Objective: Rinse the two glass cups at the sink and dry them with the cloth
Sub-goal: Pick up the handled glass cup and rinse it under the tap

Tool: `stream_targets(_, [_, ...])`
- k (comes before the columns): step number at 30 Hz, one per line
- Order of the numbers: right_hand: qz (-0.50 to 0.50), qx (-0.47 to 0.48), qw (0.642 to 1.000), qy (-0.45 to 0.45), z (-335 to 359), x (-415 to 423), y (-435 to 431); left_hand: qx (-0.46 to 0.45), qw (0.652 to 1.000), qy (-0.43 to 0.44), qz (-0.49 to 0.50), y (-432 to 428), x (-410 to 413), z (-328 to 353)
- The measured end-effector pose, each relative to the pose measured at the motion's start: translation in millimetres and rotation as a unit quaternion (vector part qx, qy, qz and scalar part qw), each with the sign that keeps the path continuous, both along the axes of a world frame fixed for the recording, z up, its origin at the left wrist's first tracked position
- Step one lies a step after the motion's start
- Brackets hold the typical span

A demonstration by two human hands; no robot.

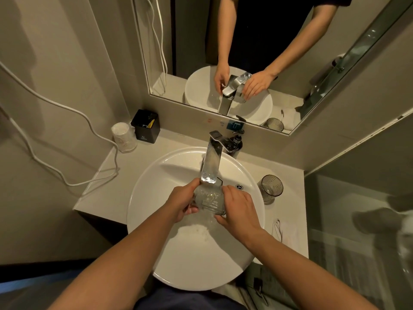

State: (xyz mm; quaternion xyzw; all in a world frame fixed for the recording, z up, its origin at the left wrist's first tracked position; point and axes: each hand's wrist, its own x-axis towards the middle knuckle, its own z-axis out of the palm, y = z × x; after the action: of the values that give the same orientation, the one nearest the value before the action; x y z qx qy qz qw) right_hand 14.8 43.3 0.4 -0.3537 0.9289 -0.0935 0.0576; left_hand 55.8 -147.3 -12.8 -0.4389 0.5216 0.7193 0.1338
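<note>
Rinsing the first glass cup [209, 199] under the faucet [211, 163], my left hand [182, 201] and right hand [238, 208] grip it between their fingers; next, the second glass cup [270, 187] waits on the table beyond my right fingers.

No text legible. Black box [145, 126]: small pale logo, unreadable. Wall strip below mirror [257, 52]: red marks and blue sticker [232, 125] bearing a white tap-like pictogram, wording too small to read.

Both forearms reach forward, left hand [182, 201] and right hand [239, 206] apparently cupped inward.
</note>
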Motion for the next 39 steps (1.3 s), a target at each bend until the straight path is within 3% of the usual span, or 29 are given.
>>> stream_targets(12, [-0.011,-0.013,0.997,-0.079,12.1,-6.5,-3.9,0.025,0.995,0.054,0.074,1.9,6.3,-4.7])
stream_targets(14, [-0.006,-0.027,0.999,-0.045,21.9,-8.2,-1.2,0.018,0.995,0.045,0.086,-0.3,6.5,-7.7])
stream_targets(18, [-0.017,-0.144,0.984,0.104,57.2,-27.6,-1.1,0.022,0.995,0.029,0.091,-4.3,7.5,-9.8])
stream_targets(20, [-0.010,-0.148,0.979,0.136,76.0,-43.9,-7.3,0.029,0.995,0.021,0.093,-4.0,8.0,-9.7])
stream_targets(25, [0.050,-0.091,0.989,0.108,94.3,-60.5,-23.0,0.056,0.994,0.015,0.093,-4.8,9.0,-9.5])
stream_targets(33, [0.034,-0.062,0.993,0.091,83.3,-40.1,-13.4,0.102,0.987,0.014,0.125,-11.7,13.1,-12.8])
stream_targets(37, [0.015,-0.125,0.982,0.144,80.4,-18.6,-7.5,0.149,0.980,0.018,0.133,-13.7,14.8,-12.9])
stream_targets(39, [0.023,-0.096,0.988,0.122,77.5,-0.9,-12.8,0.158,0.979,0.009,0.130,-13.3,15.5,-15.8])
